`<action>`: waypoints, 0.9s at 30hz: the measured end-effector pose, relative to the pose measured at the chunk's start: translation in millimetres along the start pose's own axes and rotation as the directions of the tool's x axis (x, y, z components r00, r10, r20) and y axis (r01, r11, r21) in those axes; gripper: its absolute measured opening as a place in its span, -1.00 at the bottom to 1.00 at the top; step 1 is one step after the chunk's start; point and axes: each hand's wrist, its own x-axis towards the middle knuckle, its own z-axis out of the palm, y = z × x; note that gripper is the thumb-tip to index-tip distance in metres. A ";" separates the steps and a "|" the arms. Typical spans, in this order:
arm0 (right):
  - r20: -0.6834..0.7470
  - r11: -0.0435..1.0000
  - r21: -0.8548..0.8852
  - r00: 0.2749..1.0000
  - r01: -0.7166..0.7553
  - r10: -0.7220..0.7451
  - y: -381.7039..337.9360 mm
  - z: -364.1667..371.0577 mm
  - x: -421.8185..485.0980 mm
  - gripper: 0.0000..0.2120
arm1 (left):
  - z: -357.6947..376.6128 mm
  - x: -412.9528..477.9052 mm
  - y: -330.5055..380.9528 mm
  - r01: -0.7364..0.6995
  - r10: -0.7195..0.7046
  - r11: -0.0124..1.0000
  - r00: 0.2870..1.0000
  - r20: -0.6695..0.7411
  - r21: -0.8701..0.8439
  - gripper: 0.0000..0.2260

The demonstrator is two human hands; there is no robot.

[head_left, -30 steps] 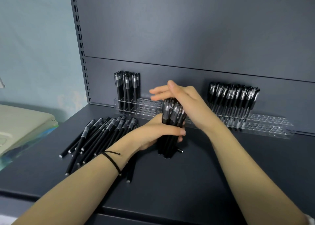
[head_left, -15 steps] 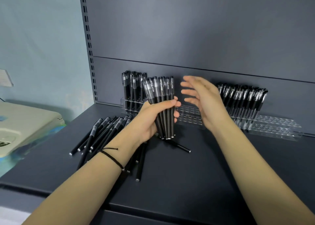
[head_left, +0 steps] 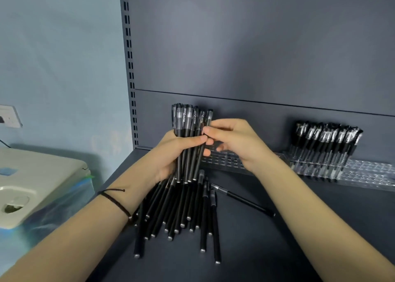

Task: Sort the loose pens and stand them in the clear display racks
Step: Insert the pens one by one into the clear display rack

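1. My left hand (head_left: 168,155) is wrapped round a bundle of black pens (head_left: 188,144), held upright with caps up, above the shelf.
2. My right hand (head_left: 237,144) has its fingers curled in, pinching the outermost pen (head_left: 207,125) at the bundle's right edge.
3. Under my hands lies a heap of loose pens (head_left: 181,213), fanned out on the dark grey shelf (head_left: 277,249). One stray pen (head_left: 243,200) lies apart to the right, at a slant.
4. The clear display rack (head_left: 367,172) runs along the back of the shelf. A block of racked pens (head_left: 327,140) stands in it on the right, leaning a little.
5. Behind it rises a grey back panel (head_left: 256,46), edged on the left by a slotted upright (head_left: 130,67).
6. Left of the shelving is a pale blue wall (head_left: 59,57) with a wall socket (head_left: 8,116), and below that a beige plastic lid (head_left: 38,181).
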 end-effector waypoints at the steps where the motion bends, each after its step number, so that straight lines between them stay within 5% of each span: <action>1: -0.017 1.000 0.010 1.000 -0.008 0.008 0.2 4.1 5.4 -0.93 | -5.4 2.8 0.1 -0.002 0.002 1.000 1.000 -0.002 0.000 -0.87; 5: -0.102 0.989 0.142 0.994 -0.036 0.050 -1.1 17.2 29.6 -0.93 | -23.4 15.3 2.2 0.011 -0.016 0.996 0.998 -0.061 -0.085 -0.79; 8: -0.292 0.957 0.290 0.954 0.023 0.066 -7.5 16.3 47.9 -0.89 | -37.0 18.8 -5.9 0.088 -0.104 0.987 0.987 -0.121 -0.132 -0.81; 12: -0.514 0.971 -0.027 0.829 0.239 -0.219 3.9 11.6 65.2 -0.57 | -50.0 22.5 -20.9 0.096 -0.127 0.978 0.979 -0.158 -0.187 -0.79; 18: -0.424 0.925 -0.252 0.827 0.284 -0.369 22.1 19.2 71.1 -0.54 | -56.3 26.0 -31.8 0.094 -0.144 0.955 0.976 -0.162 -0.282 -0.84; 27: -0.224 0.911 -0.358 0.928 0.206 -0.298 28.0 15.9 69.2 -0.57 | -62.7 29.4 -31.4 0.073 -0.145 0.941 0.969 -0.199 -0.330 -0.82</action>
